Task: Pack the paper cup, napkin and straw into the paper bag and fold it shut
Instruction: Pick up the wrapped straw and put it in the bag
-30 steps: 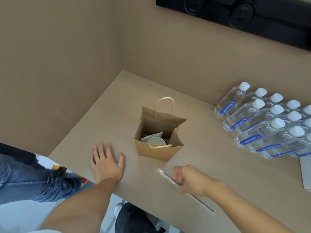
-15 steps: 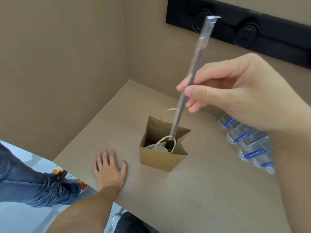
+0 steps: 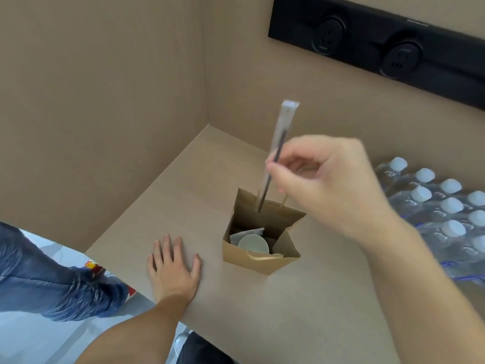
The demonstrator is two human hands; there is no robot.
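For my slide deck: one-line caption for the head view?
Right hand lowers wrapped straw toward open paper bag holding cup and napkin.

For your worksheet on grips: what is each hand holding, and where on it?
Right hand pinches the wrapped straw near its middle; left hand holds nothing.

Water bottles (image 3: pixel 443 206), white-capped, laid in rows at right side of counter (image 3: pixel 301 311). Black socket strip (image 3: pixel 380 46) mounted on rear wall. Jeans-clad legs (image 3: pixel 44 282) seen beyond counter's left edge.
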